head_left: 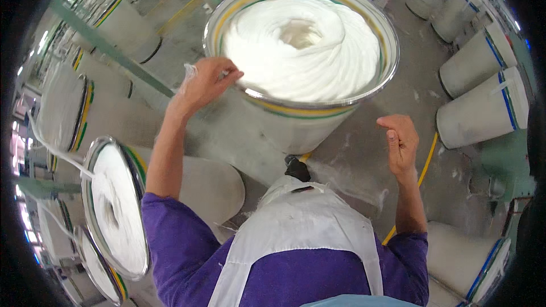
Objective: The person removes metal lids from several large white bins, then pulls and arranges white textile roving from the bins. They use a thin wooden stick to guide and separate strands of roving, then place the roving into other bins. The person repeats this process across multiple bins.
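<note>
In front of me stands a tall white sliver can (307, 122) with a shiny metal rim and yellow and green bands. Thick white fibre sliver (250, 34) fills it in coils around a central hole. My left hand (210, 82) is at the can's near left rim, its fingers curled and thumb and fingertips close together; whatever may be between them is too small to make out. A wisp of white fibre (190, 71) clings by that wrist. To the right of the can, my right hand (402, 143) hangs in the air with fingers bent together, nothing visible in it.
Another full can (207, 185) stands close on my left, a strand of sliver (60, 150) rising from it. More white cans (478, 111) with blue bands line the right side. A green rail (114, 48) crosses at the upper left. Yellow lines (429, 159) mark the grey floor.
</note>
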The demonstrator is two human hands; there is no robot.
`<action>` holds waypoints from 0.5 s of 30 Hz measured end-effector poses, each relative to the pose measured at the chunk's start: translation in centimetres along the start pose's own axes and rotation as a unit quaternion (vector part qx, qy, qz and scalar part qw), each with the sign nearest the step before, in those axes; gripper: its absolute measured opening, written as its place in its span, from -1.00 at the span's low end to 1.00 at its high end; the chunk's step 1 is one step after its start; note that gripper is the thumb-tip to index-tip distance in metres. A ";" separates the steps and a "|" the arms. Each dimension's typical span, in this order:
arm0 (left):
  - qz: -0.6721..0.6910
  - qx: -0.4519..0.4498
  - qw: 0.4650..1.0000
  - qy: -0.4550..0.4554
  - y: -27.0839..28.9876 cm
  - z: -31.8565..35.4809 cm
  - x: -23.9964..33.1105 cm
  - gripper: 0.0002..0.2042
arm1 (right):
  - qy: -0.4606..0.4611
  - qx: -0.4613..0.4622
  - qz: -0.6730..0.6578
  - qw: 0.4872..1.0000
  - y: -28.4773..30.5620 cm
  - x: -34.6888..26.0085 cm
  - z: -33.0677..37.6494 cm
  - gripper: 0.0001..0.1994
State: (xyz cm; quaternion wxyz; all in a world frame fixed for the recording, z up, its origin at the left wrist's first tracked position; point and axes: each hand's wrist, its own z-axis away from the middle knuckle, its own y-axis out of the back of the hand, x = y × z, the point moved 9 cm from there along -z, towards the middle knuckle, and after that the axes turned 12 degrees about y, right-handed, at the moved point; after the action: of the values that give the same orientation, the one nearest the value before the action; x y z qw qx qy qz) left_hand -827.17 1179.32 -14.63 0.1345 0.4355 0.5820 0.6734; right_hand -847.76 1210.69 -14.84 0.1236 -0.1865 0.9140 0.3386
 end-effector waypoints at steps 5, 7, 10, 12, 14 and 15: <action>-0.153 -0.243 0.957 0.050 -5.7 -5.2 -2.3 -0.68 | 0.027 0.045 0.046 0.998 -2.8 7.3 -4.4 -0.72; -0.192 -0.290 0.938 0.019 -6.8 -5.6 -2.5 -0.68 | 0.072 0.060 0.037 0.995 -4.3 9.1 -4.5 -0.69; -0.208 -0.349 0.913 -0.025 -7.8 -6.0 -2.5 -0.70 | 0.054 0.126 0.028 0.990 -4.8 11.5 -3.6 -0.62; -0.207 -0.415 0.886 -0.021 -9.0 -6.4 -3.0 -0.70 | 0.067 0.131 0.005 0.989 -5.4 12.0 -3.6 -0.61; -0.169 -0.521 0.836 -0.030 -11.1 -6.1 -3.0 -0.63 | 0.048 0.102 0.005 0.994 -6.7 13.1 -4.6 -0.59; -0.114 -0.549 0.827 -0.050 -11.9 -6.4 -2.3 -0.60 | 0.054 0.089 0.004 0.995 -7.6 13.5 -5.4 -0.58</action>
State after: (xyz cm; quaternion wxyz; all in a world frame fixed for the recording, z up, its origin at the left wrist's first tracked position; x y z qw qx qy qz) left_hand -834.45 1176.88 -25.98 0.4558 0.2536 0.1546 0.8391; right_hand -857.22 1198.26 -19.93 0.0891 -0.1892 0.9465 0.2459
